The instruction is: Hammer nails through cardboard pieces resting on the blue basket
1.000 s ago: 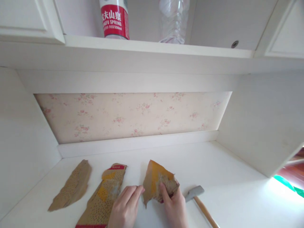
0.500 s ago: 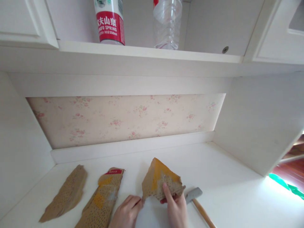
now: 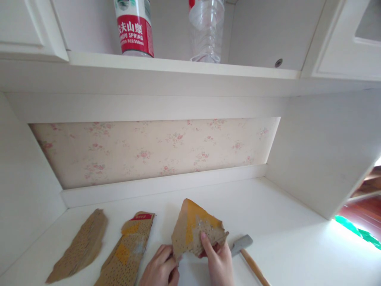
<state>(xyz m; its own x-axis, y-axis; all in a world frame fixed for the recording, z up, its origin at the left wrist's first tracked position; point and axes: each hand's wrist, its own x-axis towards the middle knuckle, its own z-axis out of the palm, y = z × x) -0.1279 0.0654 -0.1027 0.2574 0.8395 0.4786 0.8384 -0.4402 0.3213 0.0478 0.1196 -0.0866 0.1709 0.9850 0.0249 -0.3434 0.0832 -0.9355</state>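
Held cardboard piece [image 3: 190, 226]: a torn, roughly triangular scrap, brown with small holes and an orange patch, is raised off the desk top [image 3: 282, 238] at the lower middle of the view, its pointed end tilted up and away from the person.
Left hand [image 3: 159, 269]: the fingers are curled in and closed narrowly on the lower left edge of the scrap; the wrist is cut off by the bottom edge of the view.
Right hand [image 3: 219, 264]: the lower right part of the scrap is gripped, one finger being laid flat on its near face; the thumb is hidden behind the cardboard.
Middle cardboard strip [image 3: 129, 250]: a long piece with a red band at its far end is laid flat on the desk top, just left of the left hand.
Left cardboard strip [image 3: 79, 246]: a plain brown piece is laid flat further left, apart from the middle one.
Hammer [image 3: 242, 243]: a grey head and wooden handle are seen lying on the desk top just beside the right hand, the handle running toward the bottom edge.
Shelf [image 3: 178, 65]: a red-labelled bottle [image 3: 133, 28] and a clear bottle [image 3: 206, 29] are stood upright on it, near each other.
Back panel [image 3: 149, 149]: pale floral paper is shown between desk top and shelf.
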